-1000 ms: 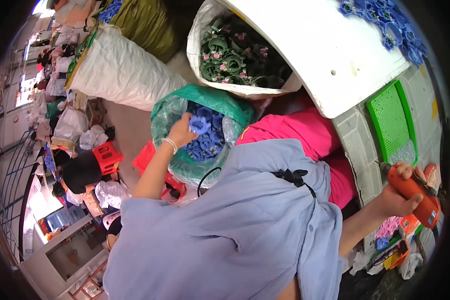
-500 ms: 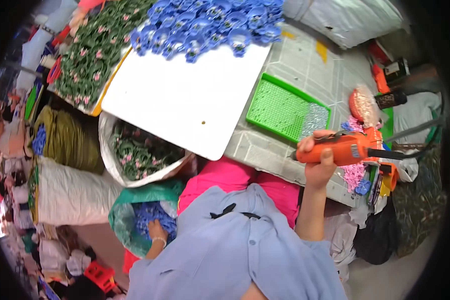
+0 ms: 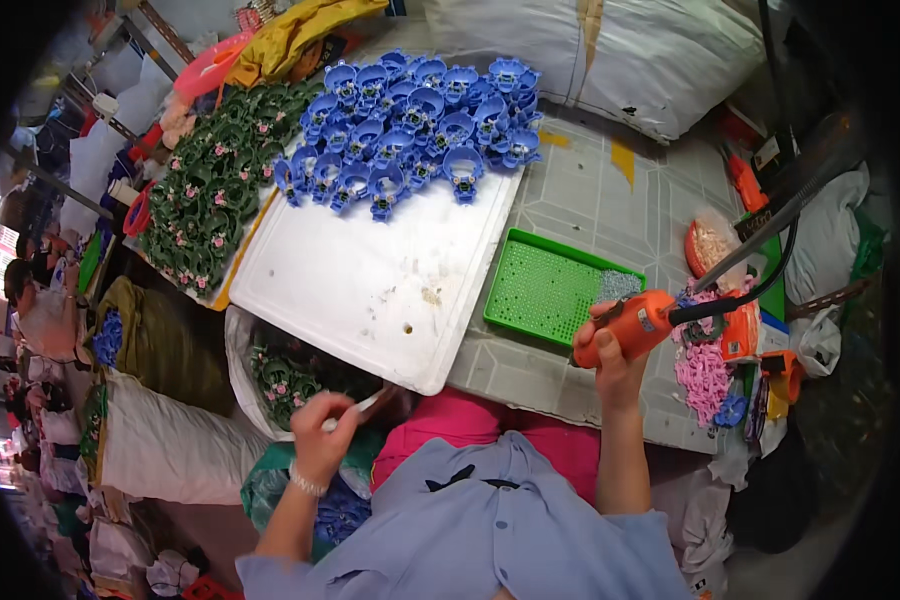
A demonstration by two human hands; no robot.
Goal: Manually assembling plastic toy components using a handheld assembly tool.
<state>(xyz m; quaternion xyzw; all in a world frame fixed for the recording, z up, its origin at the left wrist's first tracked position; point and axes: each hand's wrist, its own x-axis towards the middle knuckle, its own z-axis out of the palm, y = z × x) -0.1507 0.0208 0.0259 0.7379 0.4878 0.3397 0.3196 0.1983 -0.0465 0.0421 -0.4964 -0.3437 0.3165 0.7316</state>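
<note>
My right hand [image 3: 618, 362] is wrapped round an orange electric screwdriver [image 3: 638, 326], held above the near right part of the table with its tip to the left. A black cable runs from its back end. My left hand [image 3: 325, 435] is raised over a green plastic bag [image 3: 266, 480] of blue plastic parts [image 3: 342, 512]. Its fingers are closed, with something small and pale at them that I cannot make out. Beside that hand is a white sack [image 3: 242, 365] of green pieces with pink flowers.
A white board [image 3: 370, 290] carries many blue moulded pieces [image 3: 400, 140] at its far end. Green pieces [image 3: 205, 185] cover a second board. A green tray [image 3: 540, 285] holds small silvery parts. Pink parts [image 3: 703, 380] lie at the right edge, and a large white sack [image 3: 610, 60] stands behind.
My left hand has come up out of the bag of blue parts toward the board's near edge. My right hand keeps the screwdriver, now slightly lower and more tilted. The view has shifted.
</note>
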